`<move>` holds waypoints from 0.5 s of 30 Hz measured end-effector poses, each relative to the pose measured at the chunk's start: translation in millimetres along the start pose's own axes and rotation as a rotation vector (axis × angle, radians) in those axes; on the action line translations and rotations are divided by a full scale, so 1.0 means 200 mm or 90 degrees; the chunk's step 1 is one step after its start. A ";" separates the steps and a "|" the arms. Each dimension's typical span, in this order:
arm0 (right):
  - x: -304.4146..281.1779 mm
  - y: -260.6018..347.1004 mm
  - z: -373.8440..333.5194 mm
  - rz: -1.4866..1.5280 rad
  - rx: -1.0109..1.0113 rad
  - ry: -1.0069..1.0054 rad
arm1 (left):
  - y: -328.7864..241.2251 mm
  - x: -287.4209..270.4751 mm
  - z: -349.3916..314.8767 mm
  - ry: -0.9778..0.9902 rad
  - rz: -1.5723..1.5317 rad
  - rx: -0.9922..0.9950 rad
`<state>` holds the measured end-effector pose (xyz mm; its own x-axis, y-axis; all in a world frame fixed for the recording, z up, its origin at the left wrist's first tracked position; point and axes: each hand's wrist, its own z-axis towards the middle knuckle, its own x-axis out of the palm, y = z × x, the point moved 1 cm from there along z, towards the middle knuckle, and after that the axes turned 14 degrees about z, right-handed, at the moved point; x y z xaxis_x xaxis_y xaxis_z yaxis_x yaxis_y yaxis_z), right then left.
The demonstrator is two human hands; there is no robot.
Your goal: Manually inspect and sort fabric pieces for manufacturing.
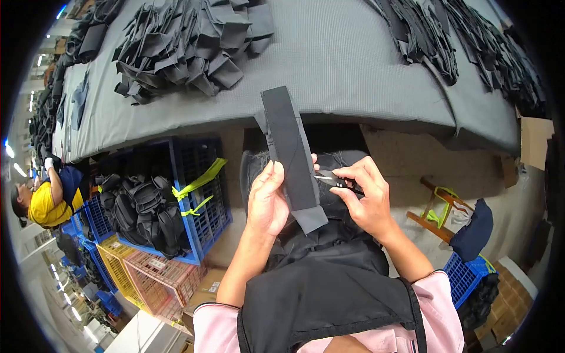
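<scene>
Dark fabric strip (288,150), layered over paler grey backing cloth (312,220) jutting out at the near end; held up above the lap, short of the table edge. Long and narrow, with its long axis running mostly away from the body, tilted to point slightly left at the far end and slightly right at the near end. Pinched along its left side by the left hand (271,200), with thumb on top and fingertips showing past the right edge from beneath. Close by that edge, black-handled snips (339,182), pinched between thumb and fingers of the right hand (371,197), with silver blades pointing left toward the strip; cannot tell whether touching it. Nearer the body, black apron (329,294). Beyond, grey-covered table (329,76), with a heap of dark fabric pieces (188,47) at left and dark strips (424,41) at right. Leftward, blue crate (191,229) of black bundles (141,206); farther off, a person (56,203) in yellow. Rightward, wooden frame (431,227) beside dark blue cloth (474,230).
</scene>
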<state>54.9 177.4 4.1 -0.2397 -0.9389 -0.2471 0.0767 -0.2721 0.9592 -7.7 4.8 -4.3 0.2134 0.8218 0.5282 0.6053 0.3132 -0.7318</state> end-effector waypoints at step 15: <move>0.00 0.03 0.02 -0.104 -0.030 0.042 | -0.02 0.00 0.01 -0.029 0.053 0.013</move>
<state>52.0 175.6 10.6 -0.1882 -0.8925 -0.4098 0.0873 -0.4308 0.8982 -12.1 3.3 -1.9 0.2270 0.8663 0.4450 0.5708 0.2519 -0.7815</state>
